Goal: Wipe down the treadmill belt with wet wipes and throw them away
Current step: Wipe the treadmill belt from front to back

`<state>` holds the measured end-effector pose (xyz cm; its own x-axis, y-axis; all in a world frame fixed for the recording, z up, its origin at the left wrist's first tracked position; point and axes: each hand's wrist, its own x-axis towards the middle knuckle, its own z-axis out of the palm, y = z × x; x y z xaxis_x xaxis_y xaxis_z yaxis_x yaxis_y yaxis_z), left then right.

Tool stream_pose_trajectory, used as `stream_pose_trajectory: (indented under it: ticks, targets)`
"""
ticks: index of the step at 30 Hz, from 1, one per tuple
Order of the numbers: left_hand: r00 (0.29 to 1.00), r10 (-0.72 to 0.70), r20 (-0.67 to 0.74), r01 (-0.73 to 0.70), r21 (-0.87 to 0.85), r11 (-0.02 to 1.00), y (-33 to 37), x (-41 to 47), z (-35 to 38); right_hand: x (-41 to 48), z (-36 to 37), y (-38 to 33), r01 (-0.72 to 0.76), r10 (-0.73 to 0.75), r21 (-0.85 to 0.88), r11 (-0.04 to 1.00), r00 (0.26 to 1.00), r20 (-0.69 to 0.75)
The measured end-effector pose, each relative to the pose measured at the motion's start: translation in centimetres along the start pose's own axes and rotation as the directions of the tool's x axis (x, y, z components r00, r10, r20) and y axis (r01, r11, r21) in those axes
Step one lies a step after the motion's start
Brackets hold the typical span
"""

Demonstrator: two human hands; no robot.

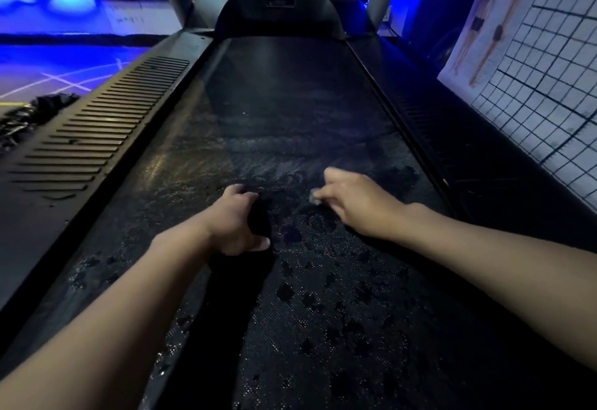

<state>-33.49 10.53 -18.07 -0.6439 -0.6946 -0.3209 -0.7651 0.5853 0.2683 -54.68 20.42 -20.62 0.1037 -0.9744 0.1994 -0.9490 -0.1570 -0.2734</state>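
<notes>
The dark treadmill belt [290,125] runs away from me and shows wet patches and wipe streaks across its near half. My right hand [352,202] is low over the belt right of centre and pinches a small greyish wet wipe [315,199] against the surface. My left hand [235,225] rests on the belt at centre, propped on bent fingers and a spread thumb. Only dark shadow shows between its fingers and thumb.
Ribbed side rails [106,125] flank the belt, and the black motor hood [277,18] closes its far end between two grey uprights. A gridded posture chart [542,63] hangs on the right. A crumpled black bag [35,112] lies on the floor at left.
</notes>
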Motion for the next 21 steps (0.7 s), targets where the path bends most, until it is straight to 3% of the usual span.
stream_pose_trajectory:
  ticks: [2,4,6,7,10,12,17,21]
  targets:
    - [0.996,-0.084,-0.021,0.085,0.046,0.995,-0.5,0.1,0.3,0.1,-0.3,-0.4,0.03,-0.029,-0.025,0.999,0.999,0.046]
    - [0.982,-0.19,-0.022,0.191,0.059,0.98,-0.4,-0.5,0.3,1.3,-0.5,1.4,-0.091,0.089,-0.063,0.994,0.995,-0.039]
    - [0.977,-0.212,-0.037,0.213,0.032,0.976,-0.6,-1.1,0.1,2.2,-0.5,2.3,-0.244,0.233,-0.088,0.966,0.964,-0.127]
    - [0.978,-0.205,-0.047,0.207,0.033,0.978,-0.9,-1.3,0.0,2.4,-0.3,2.0,-0.244,0.23,-0.106,0.964,0.965,-0.129]
    - [0.988,-0.152,-0.011,0.152,0.047,0.987,-2.5,-1.7,-0.7,1.8,0.7,-1.5,0.004,-0.005,-0.038,0.999,1.0,-0.017]
    - [0.989,-0.146,-0.007,0.146,0.02,0.989,-3.9,-1.5,-1.0,1.5,0.7,-2.4,0.089,-0.088,-0.012,0.996,0.995,0.037]
    - [0.962,-0.264,-0.072,0.264,-0.004,0.964,-5.4,-2.3,-0.3,4.4,1.1,0.4,-0.197,0.19,-0.05,0.979,0.975,-0.115]
    - [0.949,-0.306,-0.083,0.306,-0.007,0.952,-6.5,-2.7,-0.1,3.1,2.1,-4.7,0.109,-0.11,0.027,0.994,0.994,0.018]
